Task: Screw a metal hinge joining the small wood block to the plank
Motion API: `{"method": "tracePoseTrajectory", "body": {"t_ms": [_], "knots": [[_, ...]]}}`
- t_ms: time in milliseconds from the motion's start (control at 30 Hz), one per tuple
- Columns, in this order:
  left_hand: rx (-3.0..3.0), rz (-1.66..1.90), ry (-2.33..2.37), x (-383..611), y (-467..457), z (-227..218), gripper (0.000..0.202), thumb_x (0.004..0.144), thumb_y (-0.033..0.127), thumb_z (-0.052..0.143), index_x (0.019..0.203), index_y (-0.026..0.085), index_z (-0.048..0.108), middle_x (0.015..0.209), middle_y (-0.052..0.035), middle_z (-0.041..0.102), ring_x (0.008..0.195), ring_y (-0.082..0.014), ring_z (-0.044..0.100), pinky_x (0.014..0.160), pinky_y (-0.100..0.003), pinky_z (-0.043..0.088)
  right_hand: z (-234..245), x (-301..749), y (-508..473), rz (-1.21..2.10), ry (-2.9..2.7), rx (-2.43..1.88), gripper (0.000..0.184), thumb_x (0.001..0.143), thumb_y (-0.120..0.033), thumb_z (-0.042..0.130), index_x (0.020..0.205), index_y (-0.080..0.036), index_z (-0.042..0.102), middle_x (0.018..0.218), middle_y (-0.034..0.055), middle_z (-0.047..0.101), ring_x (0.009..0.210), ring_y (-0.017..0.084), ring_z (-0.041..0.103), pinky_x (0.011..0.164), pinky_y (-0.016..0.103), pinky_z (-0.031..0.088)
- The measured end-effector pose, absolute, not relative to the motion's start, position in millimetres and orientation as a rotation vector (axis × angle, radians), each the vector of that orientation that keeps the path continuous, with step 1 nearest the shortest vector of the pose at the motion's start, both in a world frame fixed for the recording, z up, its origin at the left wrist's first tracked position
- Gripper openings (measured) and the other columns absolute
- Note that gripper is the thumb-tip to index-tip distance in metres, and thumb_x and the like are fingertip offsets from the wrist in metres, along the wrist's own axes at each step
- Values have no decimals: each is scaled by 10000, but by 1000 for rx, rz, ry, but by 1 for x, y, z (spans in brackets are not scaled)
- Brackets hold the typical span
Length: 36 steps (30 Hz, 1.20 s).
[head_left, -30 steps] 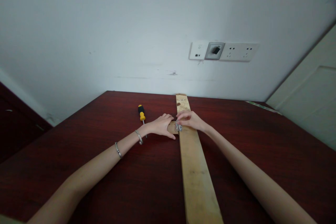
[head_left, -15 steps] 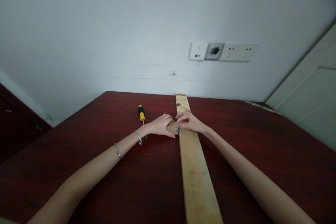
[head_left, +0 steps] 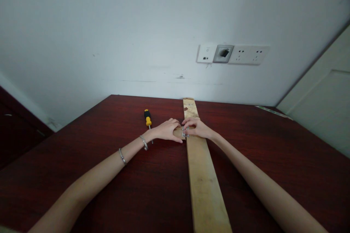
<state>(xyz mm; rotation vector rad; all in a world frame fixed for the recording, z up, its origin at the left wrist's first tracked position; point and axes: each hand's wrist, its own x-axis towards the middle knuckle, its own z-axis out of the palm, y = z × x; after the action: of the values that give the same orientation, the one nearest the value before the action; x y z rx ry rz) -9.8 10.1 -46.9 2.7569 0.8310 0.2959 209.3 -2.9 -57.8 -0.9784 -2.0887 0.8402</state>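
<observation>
A long wooden plank (head_left: 205, 174) runs away from me across the dark red table. At its left edge lies a small wooden block (head_left: 178, 133), with the thumb and fingers of my left hand (head_left: 166, 130) wrapped round it. A small silver metal hinge (head_left: 184, 131) lies flat over the seam between block and plank. My right hand (head_left: 198, 127) rests over the plank, its fingertips pinched on the hinge and partly covering it. Left of my left hand is a screwdriver (head_left: 148, 120) with a yellow and black handle; its tip lies by my wrist.
The dark red table (head_left: 147, 182) meets a white wall (head_left: 136, 36) at the back. Sockets and a switch panel (head_left: 232, 54) are on the wall. A pale strip (head_left: 273, 111) lies near the table's back right corner, beside a white door-like panel (head_left: 328, 91).
The fingers of my right hand have shifted very slightly on the hinge. My left hand, the block, the plank and the screwdriver look the same.
</observation>
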Motion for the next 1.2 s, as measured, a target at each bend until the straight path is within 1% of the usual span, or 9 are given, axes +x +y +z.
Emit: {"method": "tracePoseTrajectory", "body": {"t_ms": [167, 467, 600, 800, 967, 1200], "knots": [[2750, 300, 846, -10, 9, -46, 638, 680, 583, 751, 1065, 91, 621, 1114, -141, 577, 1034, -278, 518, 897, -354, 402, -56, 206, -6, 813, -2107, -975, 45, 689, -270, 759, 723, -241, 759, 1053, 48, 664, 1027, 223, 617, 961, 403, 449], [2749, 320, 844, -11, 10, -47, 637, 684, 603, 737, 1070, 110, 618, 1139, -144, 578, 1042, -276, 517, 898, -354, 410, -49, 205, -11, 740, -2187, -940, 18, 704, -235, 741, 722, -231, 742, 1045, 54, 639, 1010, 228, 610, 940, 405, 456], [2747, 329, 838, -11, 11, -47, 628, 679, 617, 731, 1041, 114, 626, 1094, -133, 590, 1007, -268, 523, 882, -352, 416, -47, 205, -12, 702, -2221, -926, 9, 716, -231, 738, 725, -232, 736, 1041, 50, 636, 1016, 224, 602, 949, 403, 447], [2767, 265, 877, -9, 9, -44, 615, 700, 624, 715, 1038, 118, 623, 1086, -118, 600, 1006, -254, 532, 897, -338, 413, -45, 206, -12, 657, -2252, -929, 55, 704, -206, 743, 753, -230, 736, 1038, 42, 632, 1018, 219, 602, 956, 403, 443], [2767, 255, 900, -9, 8, -42, 610, 697, 624, 719, 1036, 125, 626, 1082, -111, 607, 1002, -250, 537, 893, -331, 420, -46, 206, -12, 634, -2271, -945, 25, 717, -220, 734, 741, -227, 732, 1052, 47, 633, 1028, 230, 594, 957, 417, 434], [2760, 259, 891, -9, 8, -41, 625, 702, 626, 715, 1046, 112, 628, 1095, -117, 606, 1012, -249, 536, 898, -322, 423, -46, 206, -12, 631, -2290, -951, 31, 726, -224, 721, 755, -218, 731, 1068, 52, 624, 1025, 224, 595, 950, 400, 438]]}}
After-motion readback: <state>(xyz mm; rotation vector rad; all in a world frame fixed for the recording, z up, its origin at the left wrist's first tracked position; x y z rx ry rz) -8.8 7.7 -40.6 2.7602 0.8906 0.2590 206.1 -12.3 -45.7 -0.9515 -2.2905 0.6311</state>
